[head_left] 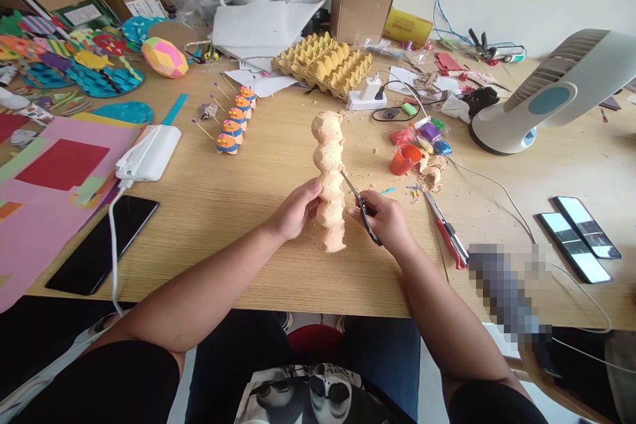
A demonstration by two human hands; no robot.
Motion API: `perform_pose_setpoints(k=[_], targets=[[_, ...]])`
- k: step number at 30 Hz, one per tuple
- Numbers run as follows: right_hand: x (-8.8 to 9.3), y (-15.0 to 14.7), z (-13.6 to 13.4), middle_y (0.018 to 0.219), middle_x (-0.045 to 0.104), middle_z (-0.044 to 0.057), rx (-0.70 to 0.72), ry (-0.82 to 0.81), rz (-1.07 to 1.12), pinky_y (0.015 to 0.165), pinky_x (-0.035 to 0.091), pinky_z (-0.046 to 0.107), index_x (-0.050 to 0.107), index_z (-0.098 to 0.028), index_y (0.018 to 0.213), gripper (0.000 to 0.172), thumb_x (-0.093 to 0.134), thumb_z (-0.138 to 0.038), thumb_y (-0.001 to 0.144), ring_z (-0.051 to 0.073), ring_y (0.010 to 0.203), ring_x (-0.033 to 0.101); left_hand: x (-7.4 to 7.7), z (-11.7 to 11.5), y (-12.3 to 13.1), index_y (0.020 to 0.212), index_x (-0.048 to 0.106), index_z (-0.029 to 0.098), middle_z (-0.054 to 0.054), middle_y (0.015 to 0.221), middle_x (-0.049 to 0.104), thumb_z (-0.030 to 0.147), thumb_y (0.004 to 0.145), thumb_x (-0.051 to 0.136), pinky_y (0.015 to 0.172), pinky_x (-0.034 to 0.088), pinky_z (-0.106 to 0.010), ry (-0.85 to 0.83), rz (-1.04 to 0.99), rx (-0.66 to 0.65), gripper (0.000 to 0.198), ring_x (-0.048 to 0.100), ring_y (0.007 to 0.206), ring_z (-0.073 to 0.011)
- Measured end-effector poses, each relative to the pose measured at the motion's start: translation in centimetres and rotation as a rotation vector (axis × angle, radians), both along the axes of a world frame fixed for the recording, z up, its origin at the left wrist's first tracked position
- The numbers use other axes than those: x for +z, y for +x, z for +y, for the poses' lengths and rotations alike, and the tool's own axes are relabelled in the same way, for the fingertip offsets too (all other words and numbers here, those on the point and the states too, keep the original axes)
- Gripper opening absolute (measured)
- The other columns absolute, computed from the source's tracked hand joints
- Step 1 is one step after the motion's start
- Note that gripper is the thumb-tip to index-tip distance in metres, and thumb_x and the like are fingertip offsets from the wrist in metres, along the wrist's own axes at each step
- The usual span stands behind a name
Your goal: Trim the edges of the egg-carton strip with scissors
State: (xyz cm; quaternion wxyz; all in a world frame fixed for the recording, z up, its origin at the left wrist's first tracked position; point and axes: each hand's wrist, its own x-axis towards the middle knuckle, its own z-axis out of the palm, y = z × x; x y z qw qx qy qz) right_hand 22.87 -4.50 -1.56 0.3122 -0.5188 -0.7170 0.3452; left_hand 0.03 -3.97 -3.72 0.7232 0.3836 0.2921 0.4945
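A peach-coloured strip of egg-carton cups (329, 187), with a bumpy surface, lies lengthwise in front of me. My left hand (298, 210) grips its left side near the middle, thumb on top and the other fingers partly hidden beneath. In my right hand (383, 217) is a pair of scissors (365, 207) with dark handles. Its blades point up and left, and their tips touch the strip's right edge. A finished caterpillar (235, 120) of orange and blue cups stands farther back on the left.
Yellow egg trays (325, 66) lie at the back. Right of the strip are an orange cup (405, 159), carton scraps (433, 171) and a box cutter (447, 230). A white fan (551, 89) and phones (576, 245) stand or lie farther right. A power bank (149, 154) is at left.
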Motion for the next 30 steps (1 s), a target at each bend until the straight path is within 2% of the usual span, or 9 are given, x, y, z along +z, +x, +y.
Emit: perform_pose_setpoints(k=[6, 11, 16, 19, 25, 30], targets=[[-0.3, -0.1, 0.1, 0.067, 0.058, -0.003, -0.009, 0.05, -0.053, 0.06, 0.035, 0.028, 0.066, -0.024, 0.093, 0.05, 0.071, -0.073, 0.09, 0.015, 0.061, 0.049, 0.3, 0.1, 0.0, 0.104, 0.076, 0.018, -0.005, 0.08, 0.076, 0.056, 0.09, 0.079, 0.069, 0.054, -0.032, -0.08, -0.151, -0.038, 0.04, 0.073, 0.079, -0.0245], [-0.3, -0.2, 0.0, 0.067, 0.059, -0.002, -0.044, 0.118, -0.122, 0.061, 0.036, 0.028, 0.067, -0.025, 0.095, 0.045, 0.069, -0.07, 0.093, 0.016, 0.061, 0.051, 1.0, 0.2, -0.2, 0.099, 0.076, 0.016, -0.006, 0.08, 0.076, 0.049, 0.091, 0.076, 0.066, 0.056, -0.032, -0.144, -0.245, -0.111, 0.034, 0.068, 0.066, -0.0204], [-0.3, -0.3, 0.0, 0.069, 0.06, -0.001, -0.074, 0.165, -0.181, 0.062, 0.037, 0.028, 0.068, -0.025, 0.098, 0.041, 0.068, -0.066, 0.094, 0.017, 0.062, 0.052, 1.6, 0.2, -0.3, 0.096, 0.076, 0.015, -0.007, 0.081, 0.076, 0.047, 0.094, 0.073, 0.062, 0.055, -0.03, -0.157, -0.277, -0.151, 0.032, 0.067, 0.065, -0.0194], [-0.3, -0.3, 0.0, 0.069, 0.061, -0.001, -0.081, 0.191, -0.201, 0.063, 0.037, 0.028, 0.068, -0.025, 0.099, 0.036, 0.068, -0.061, 0.095, 0.018, 0.064, 0.054, 1.3, 0.3, -0.4, 0.096, 0.077, 0.015, -0.008, 0.082, 0.077, 0.047, 0.095, 0.072, 0.065, 0.056, -0.031, -0.173, -0.269, -0.174, 0.032, 0.069, 0.068, -0.0204], [-0.5, -0.3, 0.0, 0.074, 0.064, 0.0, -0.06, 0.211, -0.199, 0.064, 0.039, 0.029, 0.068, -0.025, 0.107, 0.024, 0.069, -0.045, 0.094, 0.019, 0.065, 0.057, 0.3, 0.5, -0.4, 0.101, 0.079, 0.016, -0.006, 0.085, 0.079, 0.049, 0.087, 0.083, 0.068, 0.058, -0.03, -0.217, -0.253, -0.24, 0.035, 0.072, 0.072, -0.021], [-1.0, -0.4, 0.0, 0.075, 0.064, 0.0, -0.05, 0.256, -0.164, 0.065, 0.039, 0.03, 0.065, -0.025, 0.107, 0.02, 0.066, -0.038, 0.092, 0.019, 0.066, 0.056, 0.3, 0.2, -0.3, 0.101, 0.078, 0.017, -0.006, 0.086, 0.078, 0.049, 0.09, 0.08, 0.069, 0.057, -0.03, -0.232, -0.242, -0.285, 0.034, 0.074, 0.078, -0.0217]])
